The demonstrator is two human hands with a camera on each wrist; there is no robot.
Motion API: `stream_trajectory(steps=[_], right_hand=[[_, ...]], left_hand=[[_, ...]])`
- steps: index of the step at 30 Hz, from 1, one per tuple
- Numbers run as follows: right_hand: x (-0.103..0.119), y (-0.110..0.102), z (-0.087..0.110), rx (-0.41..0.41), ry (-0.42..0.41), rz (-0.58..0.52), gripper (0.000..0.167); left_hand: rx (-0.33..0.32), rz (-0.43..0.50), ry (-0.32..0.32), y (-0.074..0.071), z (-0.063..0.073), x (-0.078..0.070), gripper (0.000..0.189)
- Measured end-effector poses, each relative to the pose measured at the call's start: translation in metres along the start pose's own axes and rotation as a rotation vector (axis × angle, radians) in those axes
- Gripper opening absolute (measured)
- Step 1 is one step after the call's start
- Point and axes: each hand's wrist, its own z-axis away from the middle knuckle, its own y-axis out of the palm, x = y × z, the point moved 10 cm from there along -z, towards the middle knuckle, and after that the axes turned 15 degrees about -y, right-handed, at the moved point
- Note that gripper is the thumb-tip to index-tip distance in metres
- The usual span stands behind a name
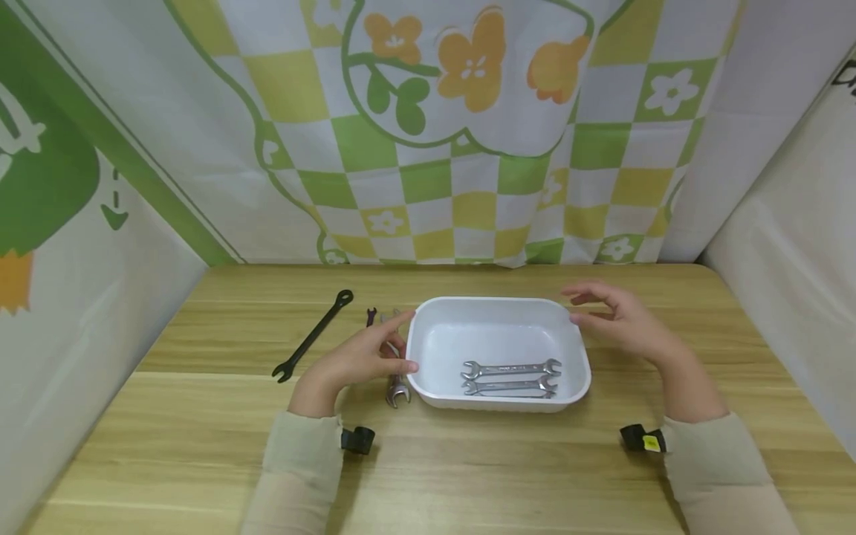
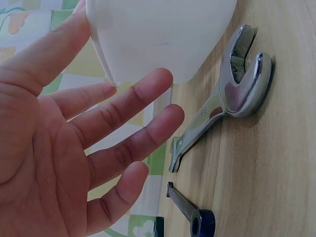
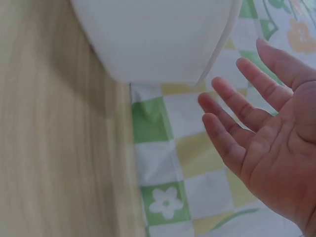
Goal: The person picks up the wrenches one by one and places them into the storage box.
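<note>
From over the head, a long black metal wrench (image 1: 310, 338) lies slantwise on the wood-grain counter (image 1: 495, 461), left of a small dark wrench (image 1: 371, 317). The left hand (image 1: 364, 357) partly covers the silver metal wrench (image 1: 397, 394) beside the white, round-cornered tray (image 1: 495, 334). A checked, flowered fabric curtain (image 1: 461, 178) hangs behind. The tray sits upright on the counter between both hands—its long axis running left to right—with silver open-ended wrenches (image 1: 511, 369) along its near wall, pointing likewise.

At the left wrist, the thumb and one finger touch the tray's rim, the other fingers spread apart; the neighbouring wrench's forked end points away from the curtain.

At the right wrist, the right hand (image 3: 276, 128) is spread beside the tray's end—I can't tell whether it touches.
</note>
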Motion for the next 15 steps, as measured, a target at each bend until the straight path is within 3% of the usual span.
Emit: stream_trajectory(steps=[7,15], right_hand=[[-0.016,0.005,0.007,0.068,0.006,-0.053,0.052],[-0.032,0.019,0.014,0.132,0.001,-0.202,0.066]], left_hand=[[-0.005,-0.013,-0.003,0.000,0.000,0.000,0.091],[-0.014,-0.021,-0.016,0.001,-0.001,0.000,0.090]])
